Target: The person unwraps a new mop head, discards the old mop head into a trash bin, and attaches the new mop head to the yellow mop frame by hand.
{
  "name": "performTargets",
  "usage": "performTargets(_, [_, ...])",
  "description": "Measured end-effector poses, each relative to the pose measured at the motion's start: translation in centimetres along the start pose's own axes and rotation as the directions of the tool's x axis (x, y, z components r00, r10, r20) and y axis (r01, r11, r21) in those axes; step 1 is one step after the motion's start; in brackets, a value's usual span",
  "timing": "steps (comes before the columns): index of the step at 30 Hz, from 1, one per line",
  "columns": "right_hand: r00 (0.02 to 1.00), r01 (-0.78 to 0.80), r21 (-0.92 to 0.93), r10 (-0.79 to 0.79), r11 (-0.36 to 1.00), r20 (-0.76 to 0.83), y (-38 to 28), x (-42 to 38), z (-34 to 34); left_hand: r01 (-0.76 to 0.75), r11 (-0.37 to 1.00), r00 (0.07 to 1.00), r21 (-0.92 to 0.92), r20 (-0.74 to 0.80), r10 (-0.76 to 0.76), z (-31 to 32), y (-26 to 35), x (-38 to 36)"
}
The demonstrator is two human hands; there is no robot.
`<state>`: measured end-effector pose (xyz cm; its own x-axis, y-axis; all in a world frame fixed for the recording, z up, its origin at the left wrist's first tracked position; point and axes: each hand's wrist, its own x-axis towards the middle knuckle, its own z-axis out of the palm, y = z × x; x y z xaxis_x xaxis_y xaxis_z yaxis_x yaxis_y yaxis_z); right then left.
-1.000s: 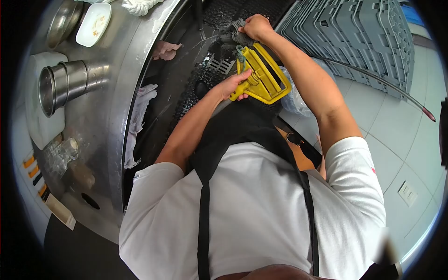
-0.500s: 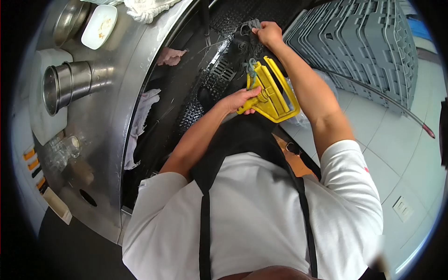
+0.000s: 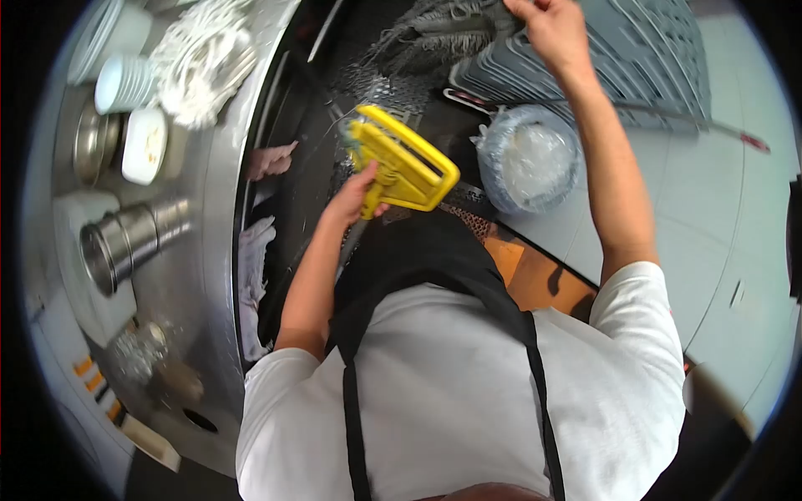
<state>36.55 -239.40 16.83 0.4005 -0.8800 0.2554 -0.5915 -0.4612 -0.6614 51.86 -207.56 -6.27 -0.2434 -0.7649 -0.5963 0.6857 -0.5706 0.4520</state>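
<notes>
My left hand (image 3: 357,199) is closed around the neck of a yellow plastic mop clamp (image 3: 405,163), held in front of the black apron (image 3: 418,259). A bit of greenish-grey string shows at the clamp's left end. At the top of the view, my right hand (image 3: 558,37) is raised and pinches the end of a dark grey string mop head (image 3: 443,33). The mop head hangs out to the left of that hand, apart from the clamp, over the wet black mat.
A bin with a plastic liner (image 3: 530,159) stands below my right forearm, by stacked grey crates (image 3: 643,58). A red-tipped pole (image 3: 743,138) sticks out at right. The steel counter (image 3: 192,275) on the left holds a white string mop head (image 3: 205,67), bowls and a steel pot (image 3: 125,242).
My right hand has lifted the grey mop head up and to the right, away from the clamp. My left hand has shifted left with the clamp. The view has turned, revealing the bin.
</notes>
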Motion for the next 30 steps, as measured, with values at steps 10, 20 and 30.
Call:
performTargets(10, [0.973,0.105,0.113,-0.078,0.988,-0.219,-5.3,-1.7,-21.9,-0.071,0.997,0.995,0.024,0.068,0.069,-2.7,2.0,-0.3])
performTargets(20, [0.826,-0.206,-0.114,0.110,0.972,-0.553,1.8,-8.6,-31.9,-0.064,0.990,0.997,0.128,-0.036,0.069,-1.8,2.1,0.1])
performTargets(30, [0.599,-0.745,-0.576,0.716,0.336,-0.357,26.9,-24.8,-18.2,-0.091,0.983,0.996,0.157,-0.003,0.092,-2.3,3.1,-1.0])
